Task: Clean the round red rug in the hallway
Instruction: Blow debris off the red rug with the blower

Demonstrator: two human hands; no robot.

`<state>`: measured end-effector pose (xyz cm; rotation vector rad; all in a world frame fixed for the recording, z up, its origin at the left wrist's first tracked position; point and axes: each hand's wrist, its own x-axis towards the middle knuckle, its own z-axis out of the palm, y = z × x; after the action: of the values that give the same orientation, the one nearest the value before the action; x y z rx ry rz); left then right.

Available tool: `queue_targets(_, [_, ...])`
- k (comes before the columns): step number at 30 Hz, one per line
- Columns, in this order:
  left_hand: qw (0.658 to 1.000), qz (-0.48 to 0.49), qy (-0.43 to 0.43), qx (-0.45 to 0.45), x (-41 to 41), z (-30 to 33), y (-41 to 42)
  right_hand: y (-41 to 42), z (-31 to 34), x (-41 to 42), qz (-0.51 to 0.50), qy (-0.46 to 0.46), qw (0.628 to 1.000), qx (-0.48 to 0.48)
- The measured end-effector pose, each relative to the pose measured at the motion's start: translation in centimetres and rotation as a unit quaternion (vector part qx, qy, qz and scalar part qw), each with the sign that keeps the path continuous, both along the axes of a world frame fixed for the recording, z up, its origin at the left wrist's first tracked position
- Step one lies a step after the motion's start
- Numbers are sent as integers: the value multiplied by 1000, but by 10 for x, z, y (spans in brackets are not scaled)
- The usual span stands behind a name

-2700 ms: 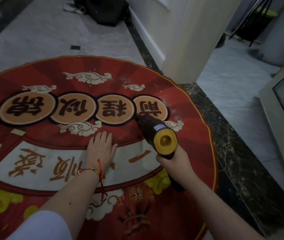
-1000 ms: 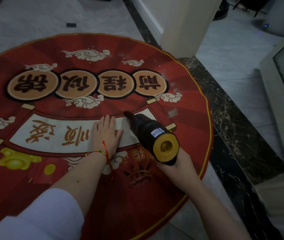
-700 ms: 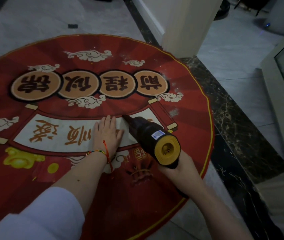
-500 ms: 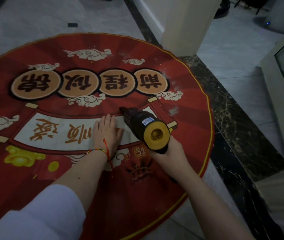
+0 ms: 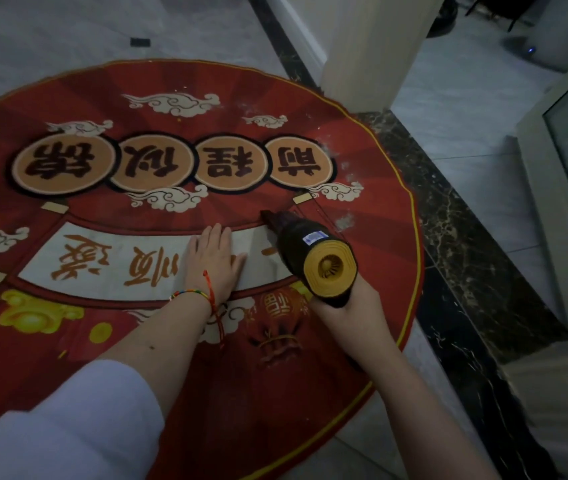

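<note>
Pressing flat on the round red rug [image 5: 171, 341] spread over the hallway floor [image 5: 466, 133], the left hand [image 5: 214, 263] lies released; the right hand [image 5: 348, 306] is grasping a handheld vacuum [image 5: 310, 252], nozzle touching the rug.

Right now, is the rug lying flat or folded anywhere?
Flat and spread. The round red rug shows its whole printed face without creases, and the left hand presses it down.

We have a single head-worn view, looking forward and steeply down from close above the round red rug [image 5: 178, 348]. Both forearms reach in from our bottom edge, and the pale tiled floor [image 5: 466, 109] fills the far side.
</note>
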<state>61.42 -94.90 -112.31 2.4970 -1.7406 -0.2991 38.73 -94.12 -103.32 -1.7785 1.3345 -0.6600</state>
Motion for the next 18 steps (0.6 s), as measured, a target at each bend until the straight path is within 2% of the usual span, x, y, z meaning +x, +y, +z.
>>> queue_targets(6, [1000,-1,-4,3,2,-1,0,15,0,-17,-11,-9,1000,4])
queue_targets(11, [1000,4,3,-8,2,-3,0,-8,3,6,8,2,1000,1])
queue_targets(18, [999,32,-13,-11,15,-4,6,5,-2,3,50,-1,999,9])
